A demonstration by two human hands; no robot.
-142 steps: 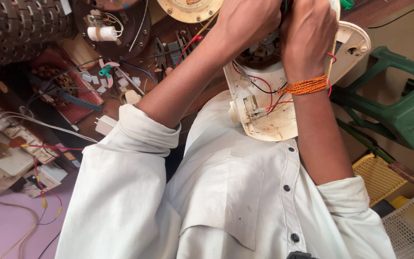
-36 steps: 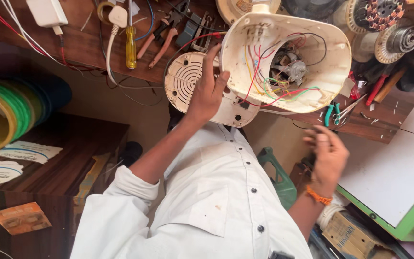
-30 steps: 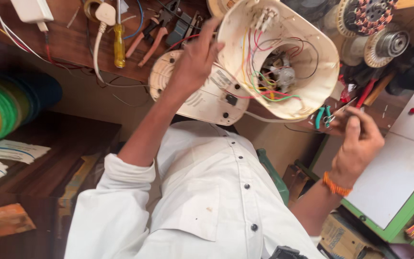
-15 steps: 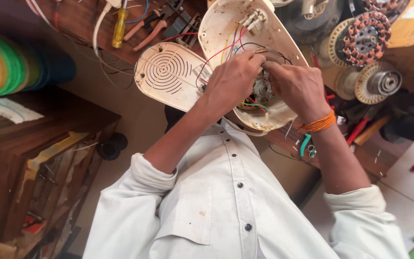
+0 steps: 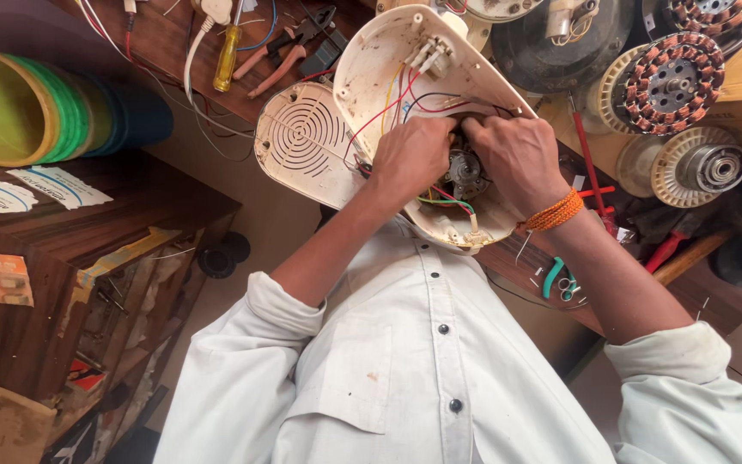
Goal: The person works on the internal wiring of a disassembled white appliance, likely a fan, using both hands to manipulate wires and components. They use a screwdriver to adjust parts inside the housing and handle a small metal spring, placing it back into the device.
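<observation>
- Left hand (image 5: 412, 161) reaches inside the cream plastic housing (image 5: 388, 60), fingers curled down over the small motor (image 5: 465, 172) in the middle; cannot tell whether it grips the motor or only the wires.
- Right hand (image 5: 519, 159) also inside the housing, just beside the left, fingertips touching near the motor top; fingers bent, pinching at something small, hidden by the knuckles.
- Orange thread band (image 5: 556, 210) on the right wrist.
- Housing is open side up, tilted, resting against the person's chest and the bench edge; red, blue, green and yellow wires (image 5: 392, 107) run loose inside it to a white connector block (image 5: 429, 53).
- Round vented cover (image 5: 302, 142) lies touching the housing's left side.
- Wooden bench (image 5: 173, 43) behind: yellow-handled screwdriver (image 5: 227, 56), red-handled pliers (image 5: 289, 47), white cable.
- Right of the housing: copper-wound stator (image 5: 670, 82), pale rotor disc (image 5: 702, 167), small teal-handled scissors (image 5: 558, 279) near the right forearm.
- Far left: stack of green and yellow tubs (image 5: 36, 107) on a dark wooden shelf (image 5: 88, 232).
- White button shirt (image 5: 422, 369), sleeves rolled up.
</observation>
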